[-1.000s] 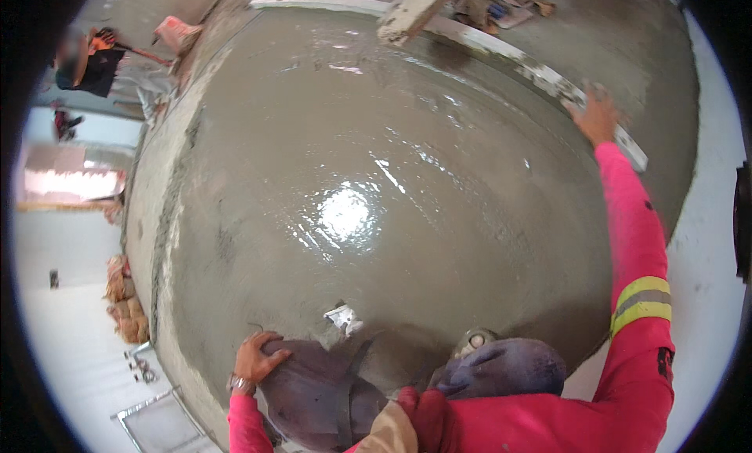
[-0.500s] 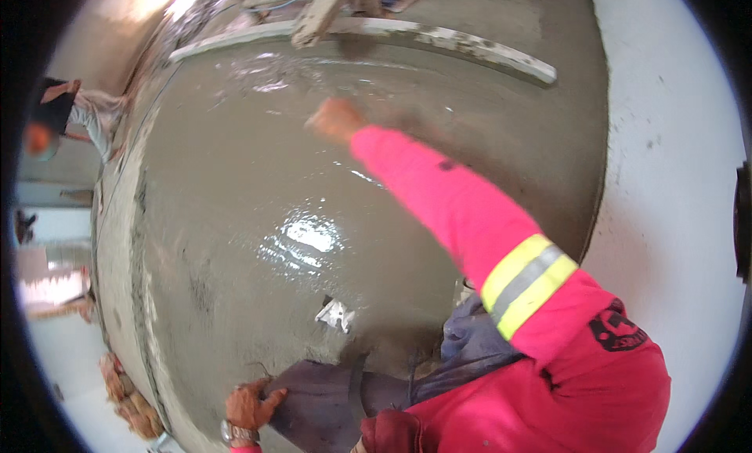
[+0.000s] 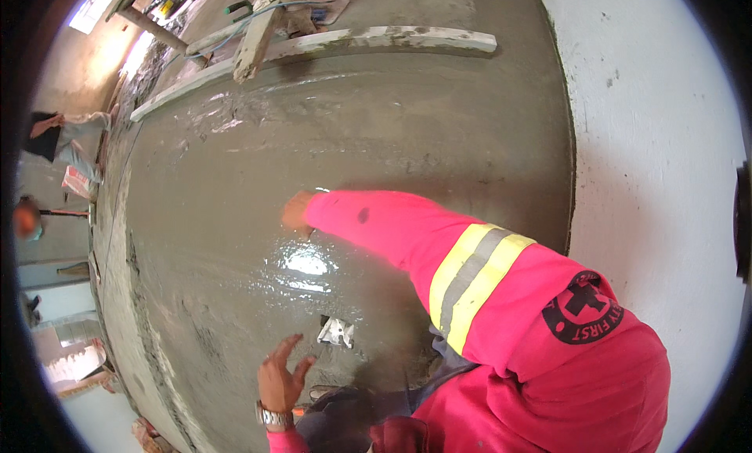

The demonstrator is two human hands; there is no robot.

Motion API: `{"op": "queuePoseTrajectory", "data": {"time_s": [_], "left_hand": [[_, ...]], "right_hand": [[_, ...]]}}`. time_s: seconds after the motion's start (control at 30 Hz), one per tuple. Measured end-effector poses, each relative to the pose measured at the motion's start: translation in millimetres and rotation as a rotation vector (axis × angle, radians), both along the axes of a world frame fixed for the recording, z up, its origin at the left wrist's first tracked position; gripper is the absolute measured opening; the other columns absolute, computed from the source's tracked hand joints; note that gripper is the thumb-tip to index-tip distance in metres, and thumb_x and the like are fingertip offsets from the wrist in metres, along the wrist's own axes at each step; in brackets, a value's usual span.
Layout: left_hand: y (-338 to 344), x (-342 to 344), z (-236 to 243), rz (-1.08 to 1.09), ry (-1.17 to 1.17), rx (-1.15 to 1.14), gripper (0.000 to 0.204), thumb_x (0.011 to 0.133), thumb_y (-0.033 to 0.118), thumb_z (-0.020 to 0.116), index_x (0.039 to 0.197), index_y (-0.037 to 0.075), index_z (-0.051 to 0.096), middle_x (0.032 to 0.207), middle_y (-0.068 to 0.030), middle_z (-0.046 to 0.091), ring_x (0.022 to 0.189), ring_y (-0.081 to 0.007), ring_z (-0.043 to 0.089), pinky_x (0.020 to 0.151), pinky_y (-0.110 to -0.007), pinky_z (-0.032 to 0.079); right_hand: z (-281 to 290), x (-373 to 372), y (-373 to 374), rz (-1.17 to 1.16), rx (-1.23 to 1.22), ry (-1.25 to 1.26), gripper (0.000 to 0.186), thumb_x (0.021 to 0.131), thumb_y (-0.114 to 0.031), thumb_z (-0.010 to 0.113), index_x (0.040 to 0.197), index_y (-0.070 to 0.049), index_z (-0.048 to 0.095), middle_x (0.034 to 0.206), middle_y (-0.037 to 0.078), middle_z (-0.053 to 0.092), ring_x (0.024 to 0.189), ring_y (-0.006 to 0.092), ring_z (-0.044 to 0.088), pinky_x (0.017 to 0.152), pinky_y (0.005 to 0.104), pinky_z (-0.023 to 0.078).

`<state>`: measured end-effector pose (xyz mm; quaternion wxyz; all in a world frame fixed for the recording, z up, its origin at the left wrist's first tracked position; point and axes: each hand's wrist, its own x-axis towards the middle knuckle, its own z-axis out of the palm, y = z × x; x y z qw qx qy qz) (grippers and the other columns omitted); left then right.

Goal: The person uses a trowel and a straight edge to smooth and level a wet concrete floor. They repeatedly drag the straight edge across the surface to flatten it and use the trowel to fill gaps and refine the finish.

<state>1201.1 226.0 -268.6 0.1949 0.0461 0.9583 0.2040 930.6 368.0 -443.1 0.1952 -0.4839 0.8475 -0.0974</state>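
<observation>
My right hand [image 3: 297, 212] is low over the wet grey cement [image 3: 204, 194], arm stretched forward in a pink sleeve with a reflective band. Its fingers are curled and mostly turned away; what they hold cannot be made out. My left hand [image 3: 280, 376], with a watch [image 3: 273, 416] at the wrist, is raised at the lower middle, fingers apart and nothing in it. Beyond its fingertips, a small whitish piece [image 3: 337, 332] sits in a dark recess in the cement. A long pale straightedge board [image 3: 384, 39] lies across the far part, beyond my right hand.
A white wall [image 3: 642, 163] borders the cement on the right. A rough wooden piece [image 3: 257, 45] crosses the board, with a green-handled tool [image 3: 237, 8] behind it. A raised cement edge [image 3: 137, 296] runs down the left. A person [image 3: 66, 139] is at the far left.
My right hand has drawn back toward me and slightly left across the cement. My left hand has come off my dark-clothed leg, rising forward and right with its fingers spread. The view has shifted.
</observation>
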Motion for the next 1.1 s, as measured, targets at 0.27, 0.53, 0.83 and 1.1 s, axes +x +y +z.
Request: {"op": "queuePoseTrajectory", "data": {"time_s": [0.27,0.53,0.83,1.1], "left_hand": [[5.1,6.2,-35.8,0.064,-0.355,-0.366,0.030,0.070,0.034,0.075,0.087,0.009,0.071,0.098,-0.0138,0.067,0.086,-0.0319,0.065,0.070,-0.040,0.051],[16.1,21.9,-55.9,-0.085,-0.123,-0.168,0.031,0.066,0.029,0.078,0.087,0.009,0.069,0.117,-0.0107,0.061,0.092,-0.0331,0.062,0.070,-0.040,0.050],[14.2,18.0,-47.6,-0.008,0.010,-0.160,0.033,0.082,0.040,0.065,0.080,0.007,0.070,0.109,-0.0102,0.065,0.080,-0.0315,0.065,0.065,-0.040,0.051],[-59.9,35.8,37.9,0.403,0.290,-0.279,0.020,0.075,0.007,0.059,0.090,0.013,0.071,0.073,-0.0092,0.068,0.063,-0.0223,0.065,0.058,-0.033,0.051]], "right_hand": [[1.6,-21.7,-0.4,-0.087,-0.045,0.054,0.023,0.065,-0.022,0.075,0.077,-0.003,0.070,0.081,0.016,0.068,0.079,0.0317,0.067,0.066,0.0438,0.054],[6.4,-20.2,-10.7,-0.075,0.049,0.117,0.021,0.066,-0.018,0.073,0.080,-0.002,0.070,0.081,0.016,0.068,0.078,0.0310,0.067,0.063,0.0442,0.054],[-21.1,-41.0,-28.5,0.045,0.002,0.066,0.036,0.076,-0.027,0.069,0.107,-0.009,0.063,0.105,0.014,0.065,0.098,0.0329,0.062,0.081,0.0462,0.050],[-6.1,-47.1,-8.3,-0.047,-0.121,0.045,0.053,0.081,-0.054,0.061,0.077,-0.001,0.068,0.071,0.018,0.061,0.063,0.0308,0.056,0.062,0.0429,0.044]]}}
